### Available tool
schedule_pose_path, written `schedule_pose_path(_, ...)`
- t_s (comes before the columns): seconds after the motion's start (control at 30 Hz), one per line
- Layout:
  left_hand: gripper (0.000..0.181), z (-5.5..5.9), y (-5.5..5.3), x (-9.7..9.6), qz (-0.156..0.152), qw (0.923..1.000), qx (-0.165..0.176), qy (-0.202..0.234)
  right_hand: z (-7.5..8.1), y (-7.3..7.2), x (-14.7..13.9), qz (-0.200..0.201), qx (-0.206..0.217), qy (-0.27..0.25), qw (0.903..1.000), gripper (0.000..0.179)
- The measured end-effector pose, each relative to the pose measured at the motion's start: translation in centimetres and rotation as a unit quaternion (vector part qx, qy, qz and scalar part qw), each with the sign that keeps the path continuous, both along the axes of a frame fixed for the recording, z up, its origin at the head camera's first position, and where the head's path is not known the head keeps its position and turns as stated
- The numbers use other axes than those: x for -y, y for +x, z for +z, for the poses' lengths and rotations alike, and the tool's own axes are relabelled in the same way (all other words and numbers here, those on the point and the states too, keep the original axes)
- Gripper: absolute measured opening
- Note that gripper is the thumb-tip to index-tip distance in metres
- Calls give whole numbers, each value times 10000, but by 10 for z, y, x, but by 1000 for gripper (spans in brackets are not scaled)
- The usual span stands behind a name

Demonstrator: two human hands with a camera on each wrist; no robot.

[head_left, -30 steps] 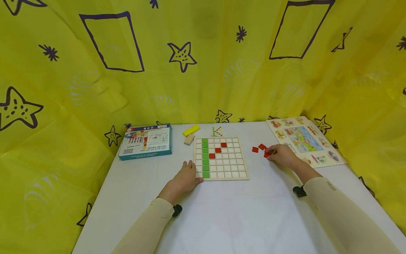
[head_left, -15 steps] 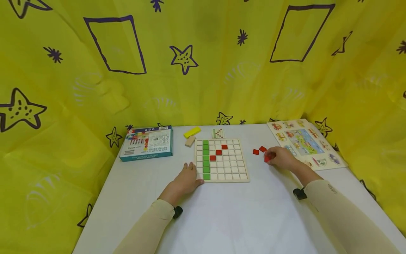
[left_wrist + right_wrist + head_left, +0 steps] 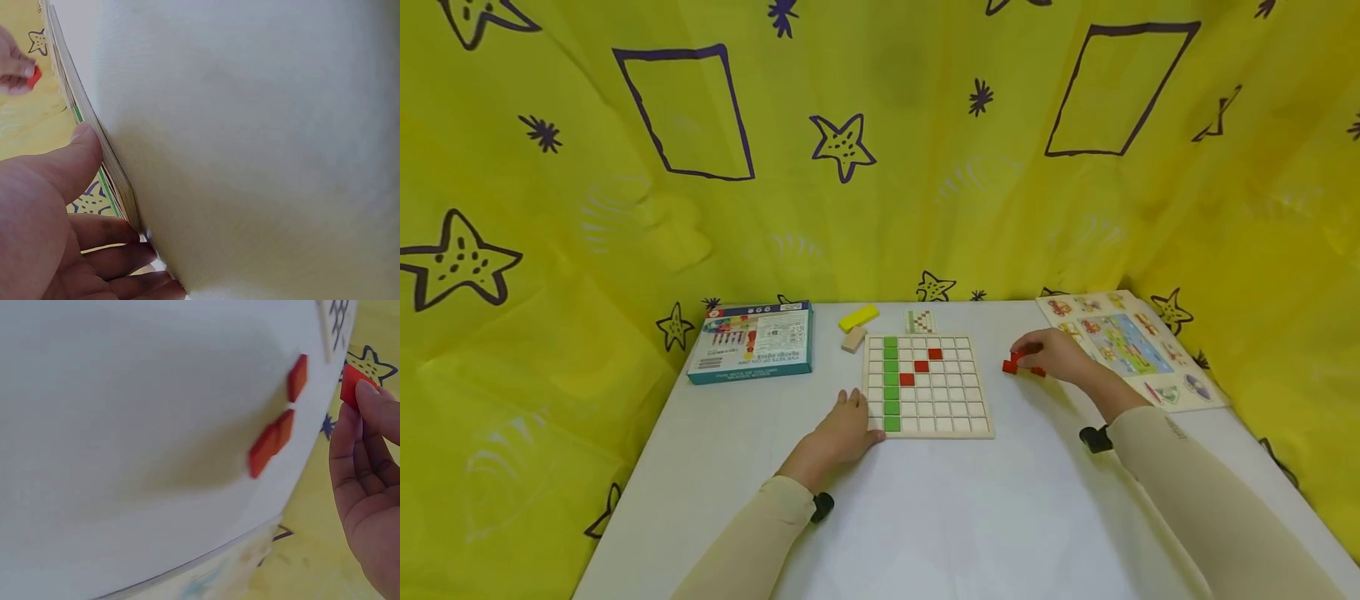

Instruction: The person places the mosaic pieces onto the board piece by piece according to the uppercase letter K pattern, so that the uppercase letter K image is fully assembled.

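A wooden grid board (image 3: 936,435) lies on the white table, with a column of green tiles (image 3: 891,393) and a diagonal of three red tiles (image 3: 921,367) in its cells. My left hand (image 3: 842,429) touches the board's near left corner, thumb along the front edge and fairly straight fingers at the left side. Right of the board, my right hand (image 3: 1054,354) pinches a red square tile (image 3: 350,384) between thumb and fingers. Below it, three loose red tiles (image 3: 297,378) lie on the table in the right wrist view, two of them touching.
A small pattern card (image 3: 921,322) stands behind the board. Left of it lie a yellow block (image 3: 859,317) and a plain wooden block (image 3: 853,339). A blue-green box (image 3: 752,343) sits at the back left, a picture puzzle board (image 3: 1150,392) at the back right. Yellow curtains surround the table.
My right hand has picked up a red tile from the loose group and moved slightly left with it. My left hand has stayed at the board's corner. The head view has tilted slightly.
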State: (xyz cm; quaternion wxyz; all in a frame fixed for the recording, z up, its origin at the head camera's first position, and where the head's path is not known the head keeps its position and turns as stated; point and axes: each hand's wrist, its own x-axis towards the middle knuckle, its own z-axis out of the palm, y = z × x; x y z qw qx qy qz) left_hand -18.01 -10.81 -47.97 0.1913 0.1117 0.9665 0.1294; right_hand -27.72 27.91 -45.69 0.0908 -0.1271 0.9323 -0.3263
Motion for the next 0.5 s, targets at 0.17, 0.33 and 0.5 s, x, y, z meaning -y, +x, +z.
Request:
schedule_pose_path(0.17,82,2,0,0,22,9999,-42,92,17,-20,23,-51,140,-86,9999,24)
schedule_pose_path(0.33,82,1,2,0,96,9999,-33,108,15,-36,46,32,312,-235,9992,24)
schedule_pose_path(0.5,82,-2,3,1,44,9999,-134,88,4,-48,64,148,406,-365,9984,20)
